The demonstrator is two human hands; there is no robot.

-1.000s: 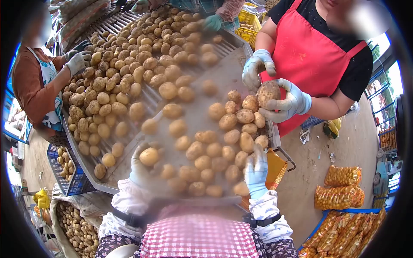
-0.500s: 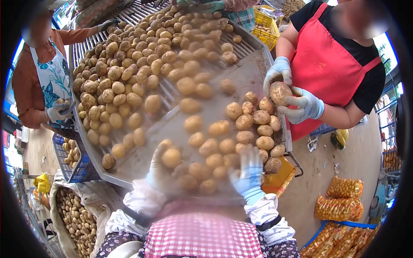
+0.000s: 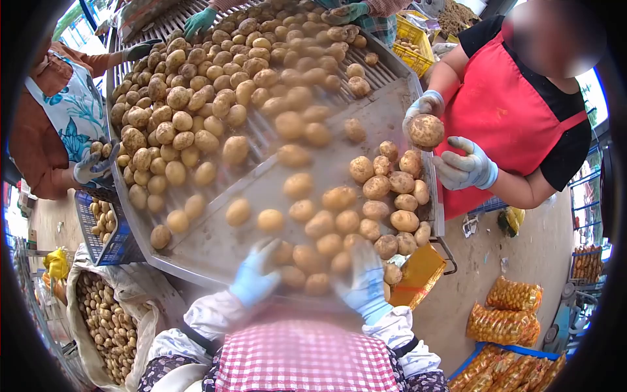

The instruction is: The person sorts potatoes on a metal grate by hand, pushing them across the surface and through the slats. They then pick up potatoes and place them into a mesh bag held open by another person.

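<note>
Potatoes (image 3: 375, 187) lie on the metal sorting table (image 3: 241, 251), some of them in a cluster at its near edge. My left hand (image 3: 257, 273), in a pale blue glove, rests at the left side of that cluster, fingers apart and beside the nearest potatoes. On the cluster's right side is my right hand (image 3: 366, 284), also gloved, its fingers spread upward against the potatoes. Neither palm shows a potato held in it. A smear on the lens blurs the middle of the view.
A co-worker in a red apron (image 3: 480, 124) holds a large potato (image 3: 426, 131) at the right. Another person stands at the left; gloved hands reach in at the top. A sack of potatoes (image 3: 108, 326), a blue crate (image 3: 134, 245) and an orange box (image 3: 418, 274) stand around the table.
My left hand has moved down and right, away from a potato that now lies alone. My right hand has shifted slightly left. The co-worker's lower hand has come off the large potato.
</note>
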